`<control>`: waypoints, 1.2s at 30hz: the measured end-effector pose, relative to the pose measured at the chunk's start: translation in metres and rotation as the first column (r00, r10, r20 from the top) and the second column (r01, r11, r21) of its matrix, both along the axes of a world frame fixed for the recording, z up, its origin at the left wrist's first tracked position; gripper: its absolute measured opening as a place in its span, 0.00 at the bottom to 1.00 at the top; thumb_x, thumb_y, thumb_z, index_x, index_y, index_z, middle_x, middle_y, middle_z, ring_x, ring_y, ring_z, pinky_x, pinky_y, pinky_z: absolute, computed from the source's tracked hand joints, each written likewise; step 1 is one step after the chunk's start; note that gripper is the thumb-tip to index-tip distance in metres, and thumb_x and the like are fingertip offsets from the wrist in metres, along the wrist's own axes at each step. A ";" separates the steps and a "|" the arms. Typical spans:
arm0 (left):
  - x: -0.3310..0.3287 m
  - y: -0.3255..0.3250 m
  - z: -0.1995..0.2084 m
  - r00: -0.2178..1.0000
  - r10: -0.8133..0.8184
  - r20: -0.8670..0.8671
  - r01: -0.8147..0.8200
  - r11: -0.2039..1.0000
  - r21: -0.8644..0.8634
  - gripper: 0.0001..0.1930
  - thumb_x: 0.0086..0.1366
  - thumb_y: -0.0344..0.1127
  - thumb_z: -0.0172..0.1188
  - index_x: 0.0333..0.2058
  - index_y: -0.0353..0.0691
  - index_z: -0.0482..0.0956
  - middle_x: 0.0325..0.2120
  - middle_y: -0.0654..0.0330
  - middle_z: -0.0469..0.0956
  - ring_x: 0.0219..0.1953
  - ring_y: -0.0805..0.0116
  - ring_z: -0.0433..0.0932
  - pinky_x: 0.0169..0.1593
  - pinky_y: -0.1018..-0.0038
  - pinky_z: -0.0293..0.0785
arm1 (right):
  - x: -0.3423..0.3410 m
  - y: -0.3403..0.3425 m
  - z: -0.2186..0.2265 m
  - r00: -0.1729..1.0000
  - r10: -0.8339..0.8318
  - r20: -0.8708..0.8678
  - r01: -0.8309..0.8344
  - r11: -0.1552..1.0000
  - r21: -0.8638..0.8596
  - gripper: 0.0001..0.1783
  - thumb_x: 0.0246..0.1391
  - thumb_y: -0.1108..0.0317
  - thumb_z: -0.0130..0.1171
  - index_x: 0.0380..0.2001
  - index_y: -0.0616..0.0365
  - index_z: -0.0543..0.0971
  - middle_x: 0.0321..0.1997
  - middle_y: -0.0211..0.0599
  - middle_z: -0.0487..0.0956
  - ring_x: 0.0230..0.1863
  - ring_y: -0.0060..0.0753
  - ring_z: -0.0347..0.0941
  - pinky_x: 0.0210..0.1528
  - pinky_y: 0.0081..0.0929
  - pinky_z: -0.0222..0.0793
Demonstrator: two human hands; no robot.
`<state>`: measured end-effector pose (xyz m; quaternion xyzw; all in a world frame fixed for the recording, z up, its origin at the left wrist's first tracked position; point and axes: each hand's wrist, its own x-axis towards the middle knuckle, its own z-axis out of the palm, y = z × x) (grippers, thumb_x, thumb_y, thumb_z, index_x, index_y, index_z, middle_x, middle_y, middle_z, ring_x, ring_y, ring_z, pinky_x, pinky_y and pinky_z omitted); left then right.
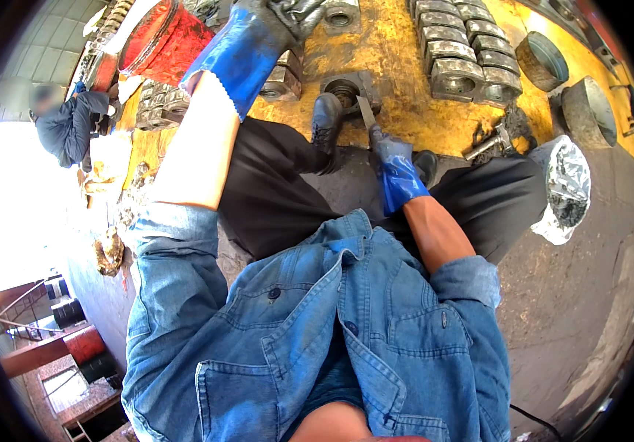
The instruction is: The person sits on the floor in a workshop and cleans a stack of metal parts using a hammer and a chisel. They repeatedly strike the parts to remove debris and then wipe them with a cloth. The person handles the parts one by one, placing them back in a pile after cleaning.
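My right hand [392, 151], in a blue glove, is closed round the handle of a flat-bladed scraper [366, 112]. Its pale blade points away from me, over the edge of a dark metal block [370, 82] with a round hole. The toe of my left boot [326, 121] is against that block or just over it. My left hand [287, 20], gloved in blue with dark, grimy fingers, reaches far forward to the top edge of the view. Its fingers look apart, though their tips are partly cut off. Near them lies another holed metal block [340, 16].
Rows of metal blocks [455, 74] stand on the yellow surface at the far right. Beside them are two metal rings [541, 60] and a hammer [488, 144]. A bag-lined bin [569, 193] stands right. A red bucket [162, 46] and a crouching person [66, 129] are left.
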<state>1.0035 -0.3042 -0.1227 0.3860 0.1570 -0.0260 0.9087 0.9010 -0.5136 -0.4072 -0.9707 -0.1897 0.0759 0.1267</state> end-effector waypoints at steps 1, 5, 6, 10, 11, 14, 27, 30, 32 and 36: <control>0.005 0.004 -0.004 0.985 -0.144 0.091 0.143 0.990 0.016 0.23 0.70 0.49 0.34 0.53 0.41 0.68 0.53 0.57 0.73 0.57 0.63 0.69 0.61 0.66 0.63 | 0.000 0.003 -0.001 1.000 0.001 -0.003 -0.001 1.000 0.002 0.18 0.59 0.65 0.41 0.52 0.51 0.69 0.38 0.48 0.80 0.39 0.52 0.78 0.38 0.49 0.72; 0.026 0.000 -0.015 0.950 -0.292 0.109 0.288 0.956 0.047 0.26 0.70 0.50 0.28 0.53 0.43 0.68 0.55 0.59 0.72 0.59 0.65 0.68 0.62 0.65 0.62 | 0.011 0.012 -0.022 0.989 -0.017 -0.146 0.012 0.999 -0.030 0.19 0.59 0.61 0.42 0.52 0.52 0.70 0.39 0.47 0.80 0.39 0.54 0.77 0.39 0.49 0.71; 0.032 -0.006 -0.019 0.961 -0.262 0.086 0.261 0.965 0.030 0.25 0.70 0.50 0.29 0.53 0.43 0.69 0.55 0.58 0.72 0.58 0.64 0.68 0.62 0.64 0.62 | 0.016 0.012 -0.031 0.963 -0.073 -0.258 0.065 0.997 -0.041 0.20 0.59 0.59 0.42 0.51 0.53 0.72 0.40 0.46 0.80 0.40 0.55 0.77 0.41 0.49 0.71; 0.048 0.013 -0.039 0.993 -0.116 0.017 0.116 0.993 -0.002 0.25 0.70 0.52 0.31 0.52 0.43 0.69 0.54 0.58 0.73 0.58 0.62 0.68 0.62 0.61 0.62 | 0.009 0.021 -0.045 0.996 -0.084 0.015 0.082 0.993 0.078 0.20 0.58 0.56 0.44 0.46 0.55 0.76 0.41 0.45 0.81 0.42 0.56 0.76 0.46 0.49 0.69; 0.062 0.040 -0.057 0.954 -0.247 0.169 0.259 0.965 -0.050 0.25 0.69 0.53 0.33 0.51 0.43 0.70 0.52 0.57 0.74 0.57 0.60 0.70 0.60 0.60 0.63 | 0.009 0.025 -0.046 0.987 -0.103 0.125 0.087 0.988 0.131 0.20 0.58 0.56 0.44 0.43 0.56 0.78 0.41 0.45 0.81 0.42 0.57 0.75 0.48 0.49 0.68; 0.052 0.003 -0.022 0.995 -0.066 -0.075 0.068 0.997 0.022 0.23 0.69 0.54 0.38 0.45 0.43 0.74 0.44 0.56 0.79 0.48 0.57 0.76 0.52 0.57 0.71 | 0.008 0.014 -0.060 0.920 -0.108 0.376 0.073 0.992 0.106 0.20 0.58 0.59 0.43 0.49 0.56 0.72 0.37 0.42 0.81 0.36 0.50 0.77 0.39 0.49 0.70; 0.075 0.036 -0.036 0.984 -0.179 0.019 0.179 0.984 -0.003 0.20 0.70 0.46 0.42 0.47 0.38 0.74 0.45 0.55 0.78 0.51 0.57 0.73 0.55 0.58 0.69 | 0.039 0.030 -0.036 0.942 0.073 -0.327 -0.157 0.958 -0.239 0.27 0.59 0.65 0.40 0.62 0.57 0.59 0.43 0.49 0.80 0.42 0.47 0.78 0.42 0.53 0.71; 0.079 0.080 -0.047 0.958 -0.248 0.142 0.258 0.964 -0.057 0.22 0.70 0.48 0.40 0.48 0.37 0.73 0.46 0.55 0.77 0.52 0.57 0.73 0.55 0.59 0.69 | 0.032 0.038 -0.026 0.945 0.140 -0.294 -0.210 0.953 -0.220 0.26 0.61 0.64 0.38 0.62 0.55 0.60 0.45 0.50 0.79 0.44 0.50 0.77 0.44 0.56 0.69; 0.104 0.063 -0.068 0.847 -0.422 0.323 0.498 0.843 -0.203 0.22 0.70 0.48 0.40 0.49 0.37 0.72 0.46 0.55 0.77 0.52 0.57 0.73 0.55 0.59 0.69 | 0.023 0.002 -0.048 0.994 0.060 -0.092 -0.084 0.957 -0.279 0.25 0.63 0.62 0.34 0.61 0.56 0.62 0.47 0.48 0.78 0.47 0.49 0.76 0.47 0.53 0.68; 0.076 0.063 -0.040 0.971 -0.172 0.168 0.185 0.981 -0.065 0.22 0.70 0.48 0.40 0.49 0.36 0.71 0.45 0.53 0.77 0.51 0.55 0.73 0.54 0.58 0.70 | 0.078 0.026 -0.036 0.928 0.190 -0.321 -0.268 0.938 -0.218 0.25 0.63 0.60 0.36 0.61 0.56 0.62 0.43 0.48 0.80 0.42 0.55 0.77 0.43 0.53 0.68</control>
